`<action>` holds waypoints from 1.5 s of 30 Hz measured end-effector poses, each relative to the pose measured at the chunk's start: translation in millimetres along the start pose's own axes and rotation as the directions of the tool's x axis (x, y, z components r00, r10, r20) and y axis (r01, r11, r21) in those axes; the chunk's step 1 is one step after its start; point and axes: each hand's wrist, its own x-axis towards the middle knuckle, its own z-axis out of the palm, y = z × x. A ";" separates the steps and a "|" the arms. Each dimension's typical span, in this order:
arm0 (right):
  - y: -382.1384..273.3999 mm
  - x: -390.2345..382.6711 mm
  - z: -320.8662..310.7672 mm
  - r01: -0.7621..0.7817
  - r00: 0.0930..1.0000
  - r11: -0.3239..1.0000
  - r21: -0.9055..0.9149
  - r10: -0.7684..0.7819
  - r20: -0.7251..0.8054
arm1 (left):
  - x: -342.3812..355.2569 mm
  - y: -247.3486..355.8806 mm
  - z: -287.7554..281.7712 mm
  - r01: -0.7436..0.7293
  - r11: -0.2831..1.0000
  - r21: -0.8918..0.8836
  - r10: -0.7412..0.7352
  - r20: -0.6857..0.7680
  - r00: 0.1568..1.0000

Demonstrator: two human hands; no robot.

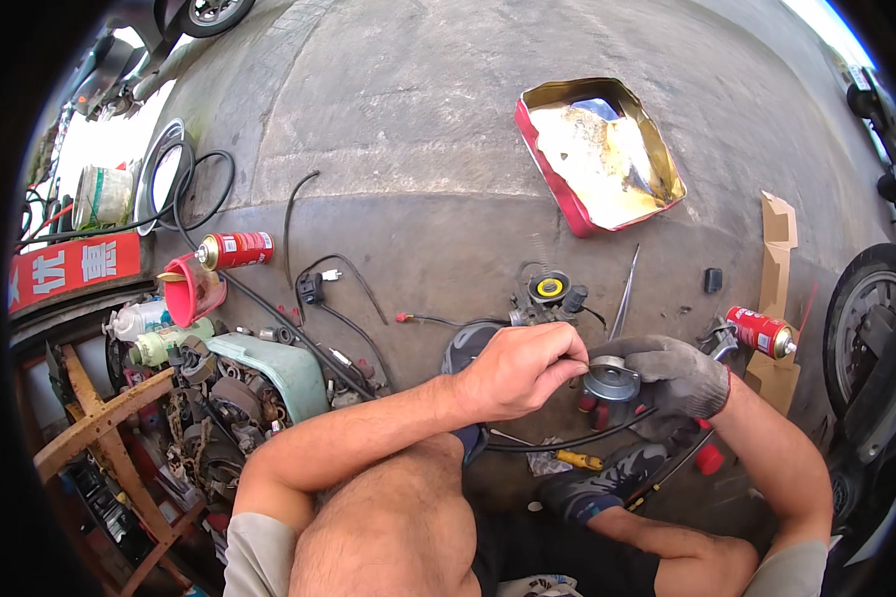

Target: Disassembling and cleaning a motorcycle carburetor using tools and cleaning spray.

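My bare left hand (521,370) is pinched closed at the near edge of a round silver metal part, and whatever its fingertips grip is too small or hidden to name. My right hand (672,370), in a grey work glove, is closed around that round silver metal part (611,384), which has a dark recess on top. Just beyond my left hand a carburetor (546,298) with a yellow ring on top rests on the floor. Below my hands lies a screwdriver with a yellow handle (579,460), close to my shoe (612,478).
A red-sided metal tin (567,189) with an oily lining stands ahead. Spray cans lie left (239,249) and right (762,331), the latter by cardboard (779,249). Black hose (269,298) crosses the left floor, near a bin of greasy parts (279,363). A wheel (871,328) stands far right.
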 end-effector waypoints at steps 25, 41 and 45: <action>-87.1 121.9 -36.4 -0.022 0.791 0.742 -0.670 -0.397 -0.466 | 32.5 -103.9 -11.5 0.536 0.844 0.032 -0.479 -0.406 0.778; -76.5 134.3 -35.8 0.000 0.768 0.783 -0.622 -0.398 -0.502 | 49.9 -112.9 -2.9 0.554 0.833 0.001 -0.510 -0.389 0.767; -76.2 133.0 -37.8 -0.023 0.777 0.749 -0.663 -0.404 -0.483 | 52.6 -109.6 1.8 0.550 0.835 0.019 -0.495 -0.409 0.767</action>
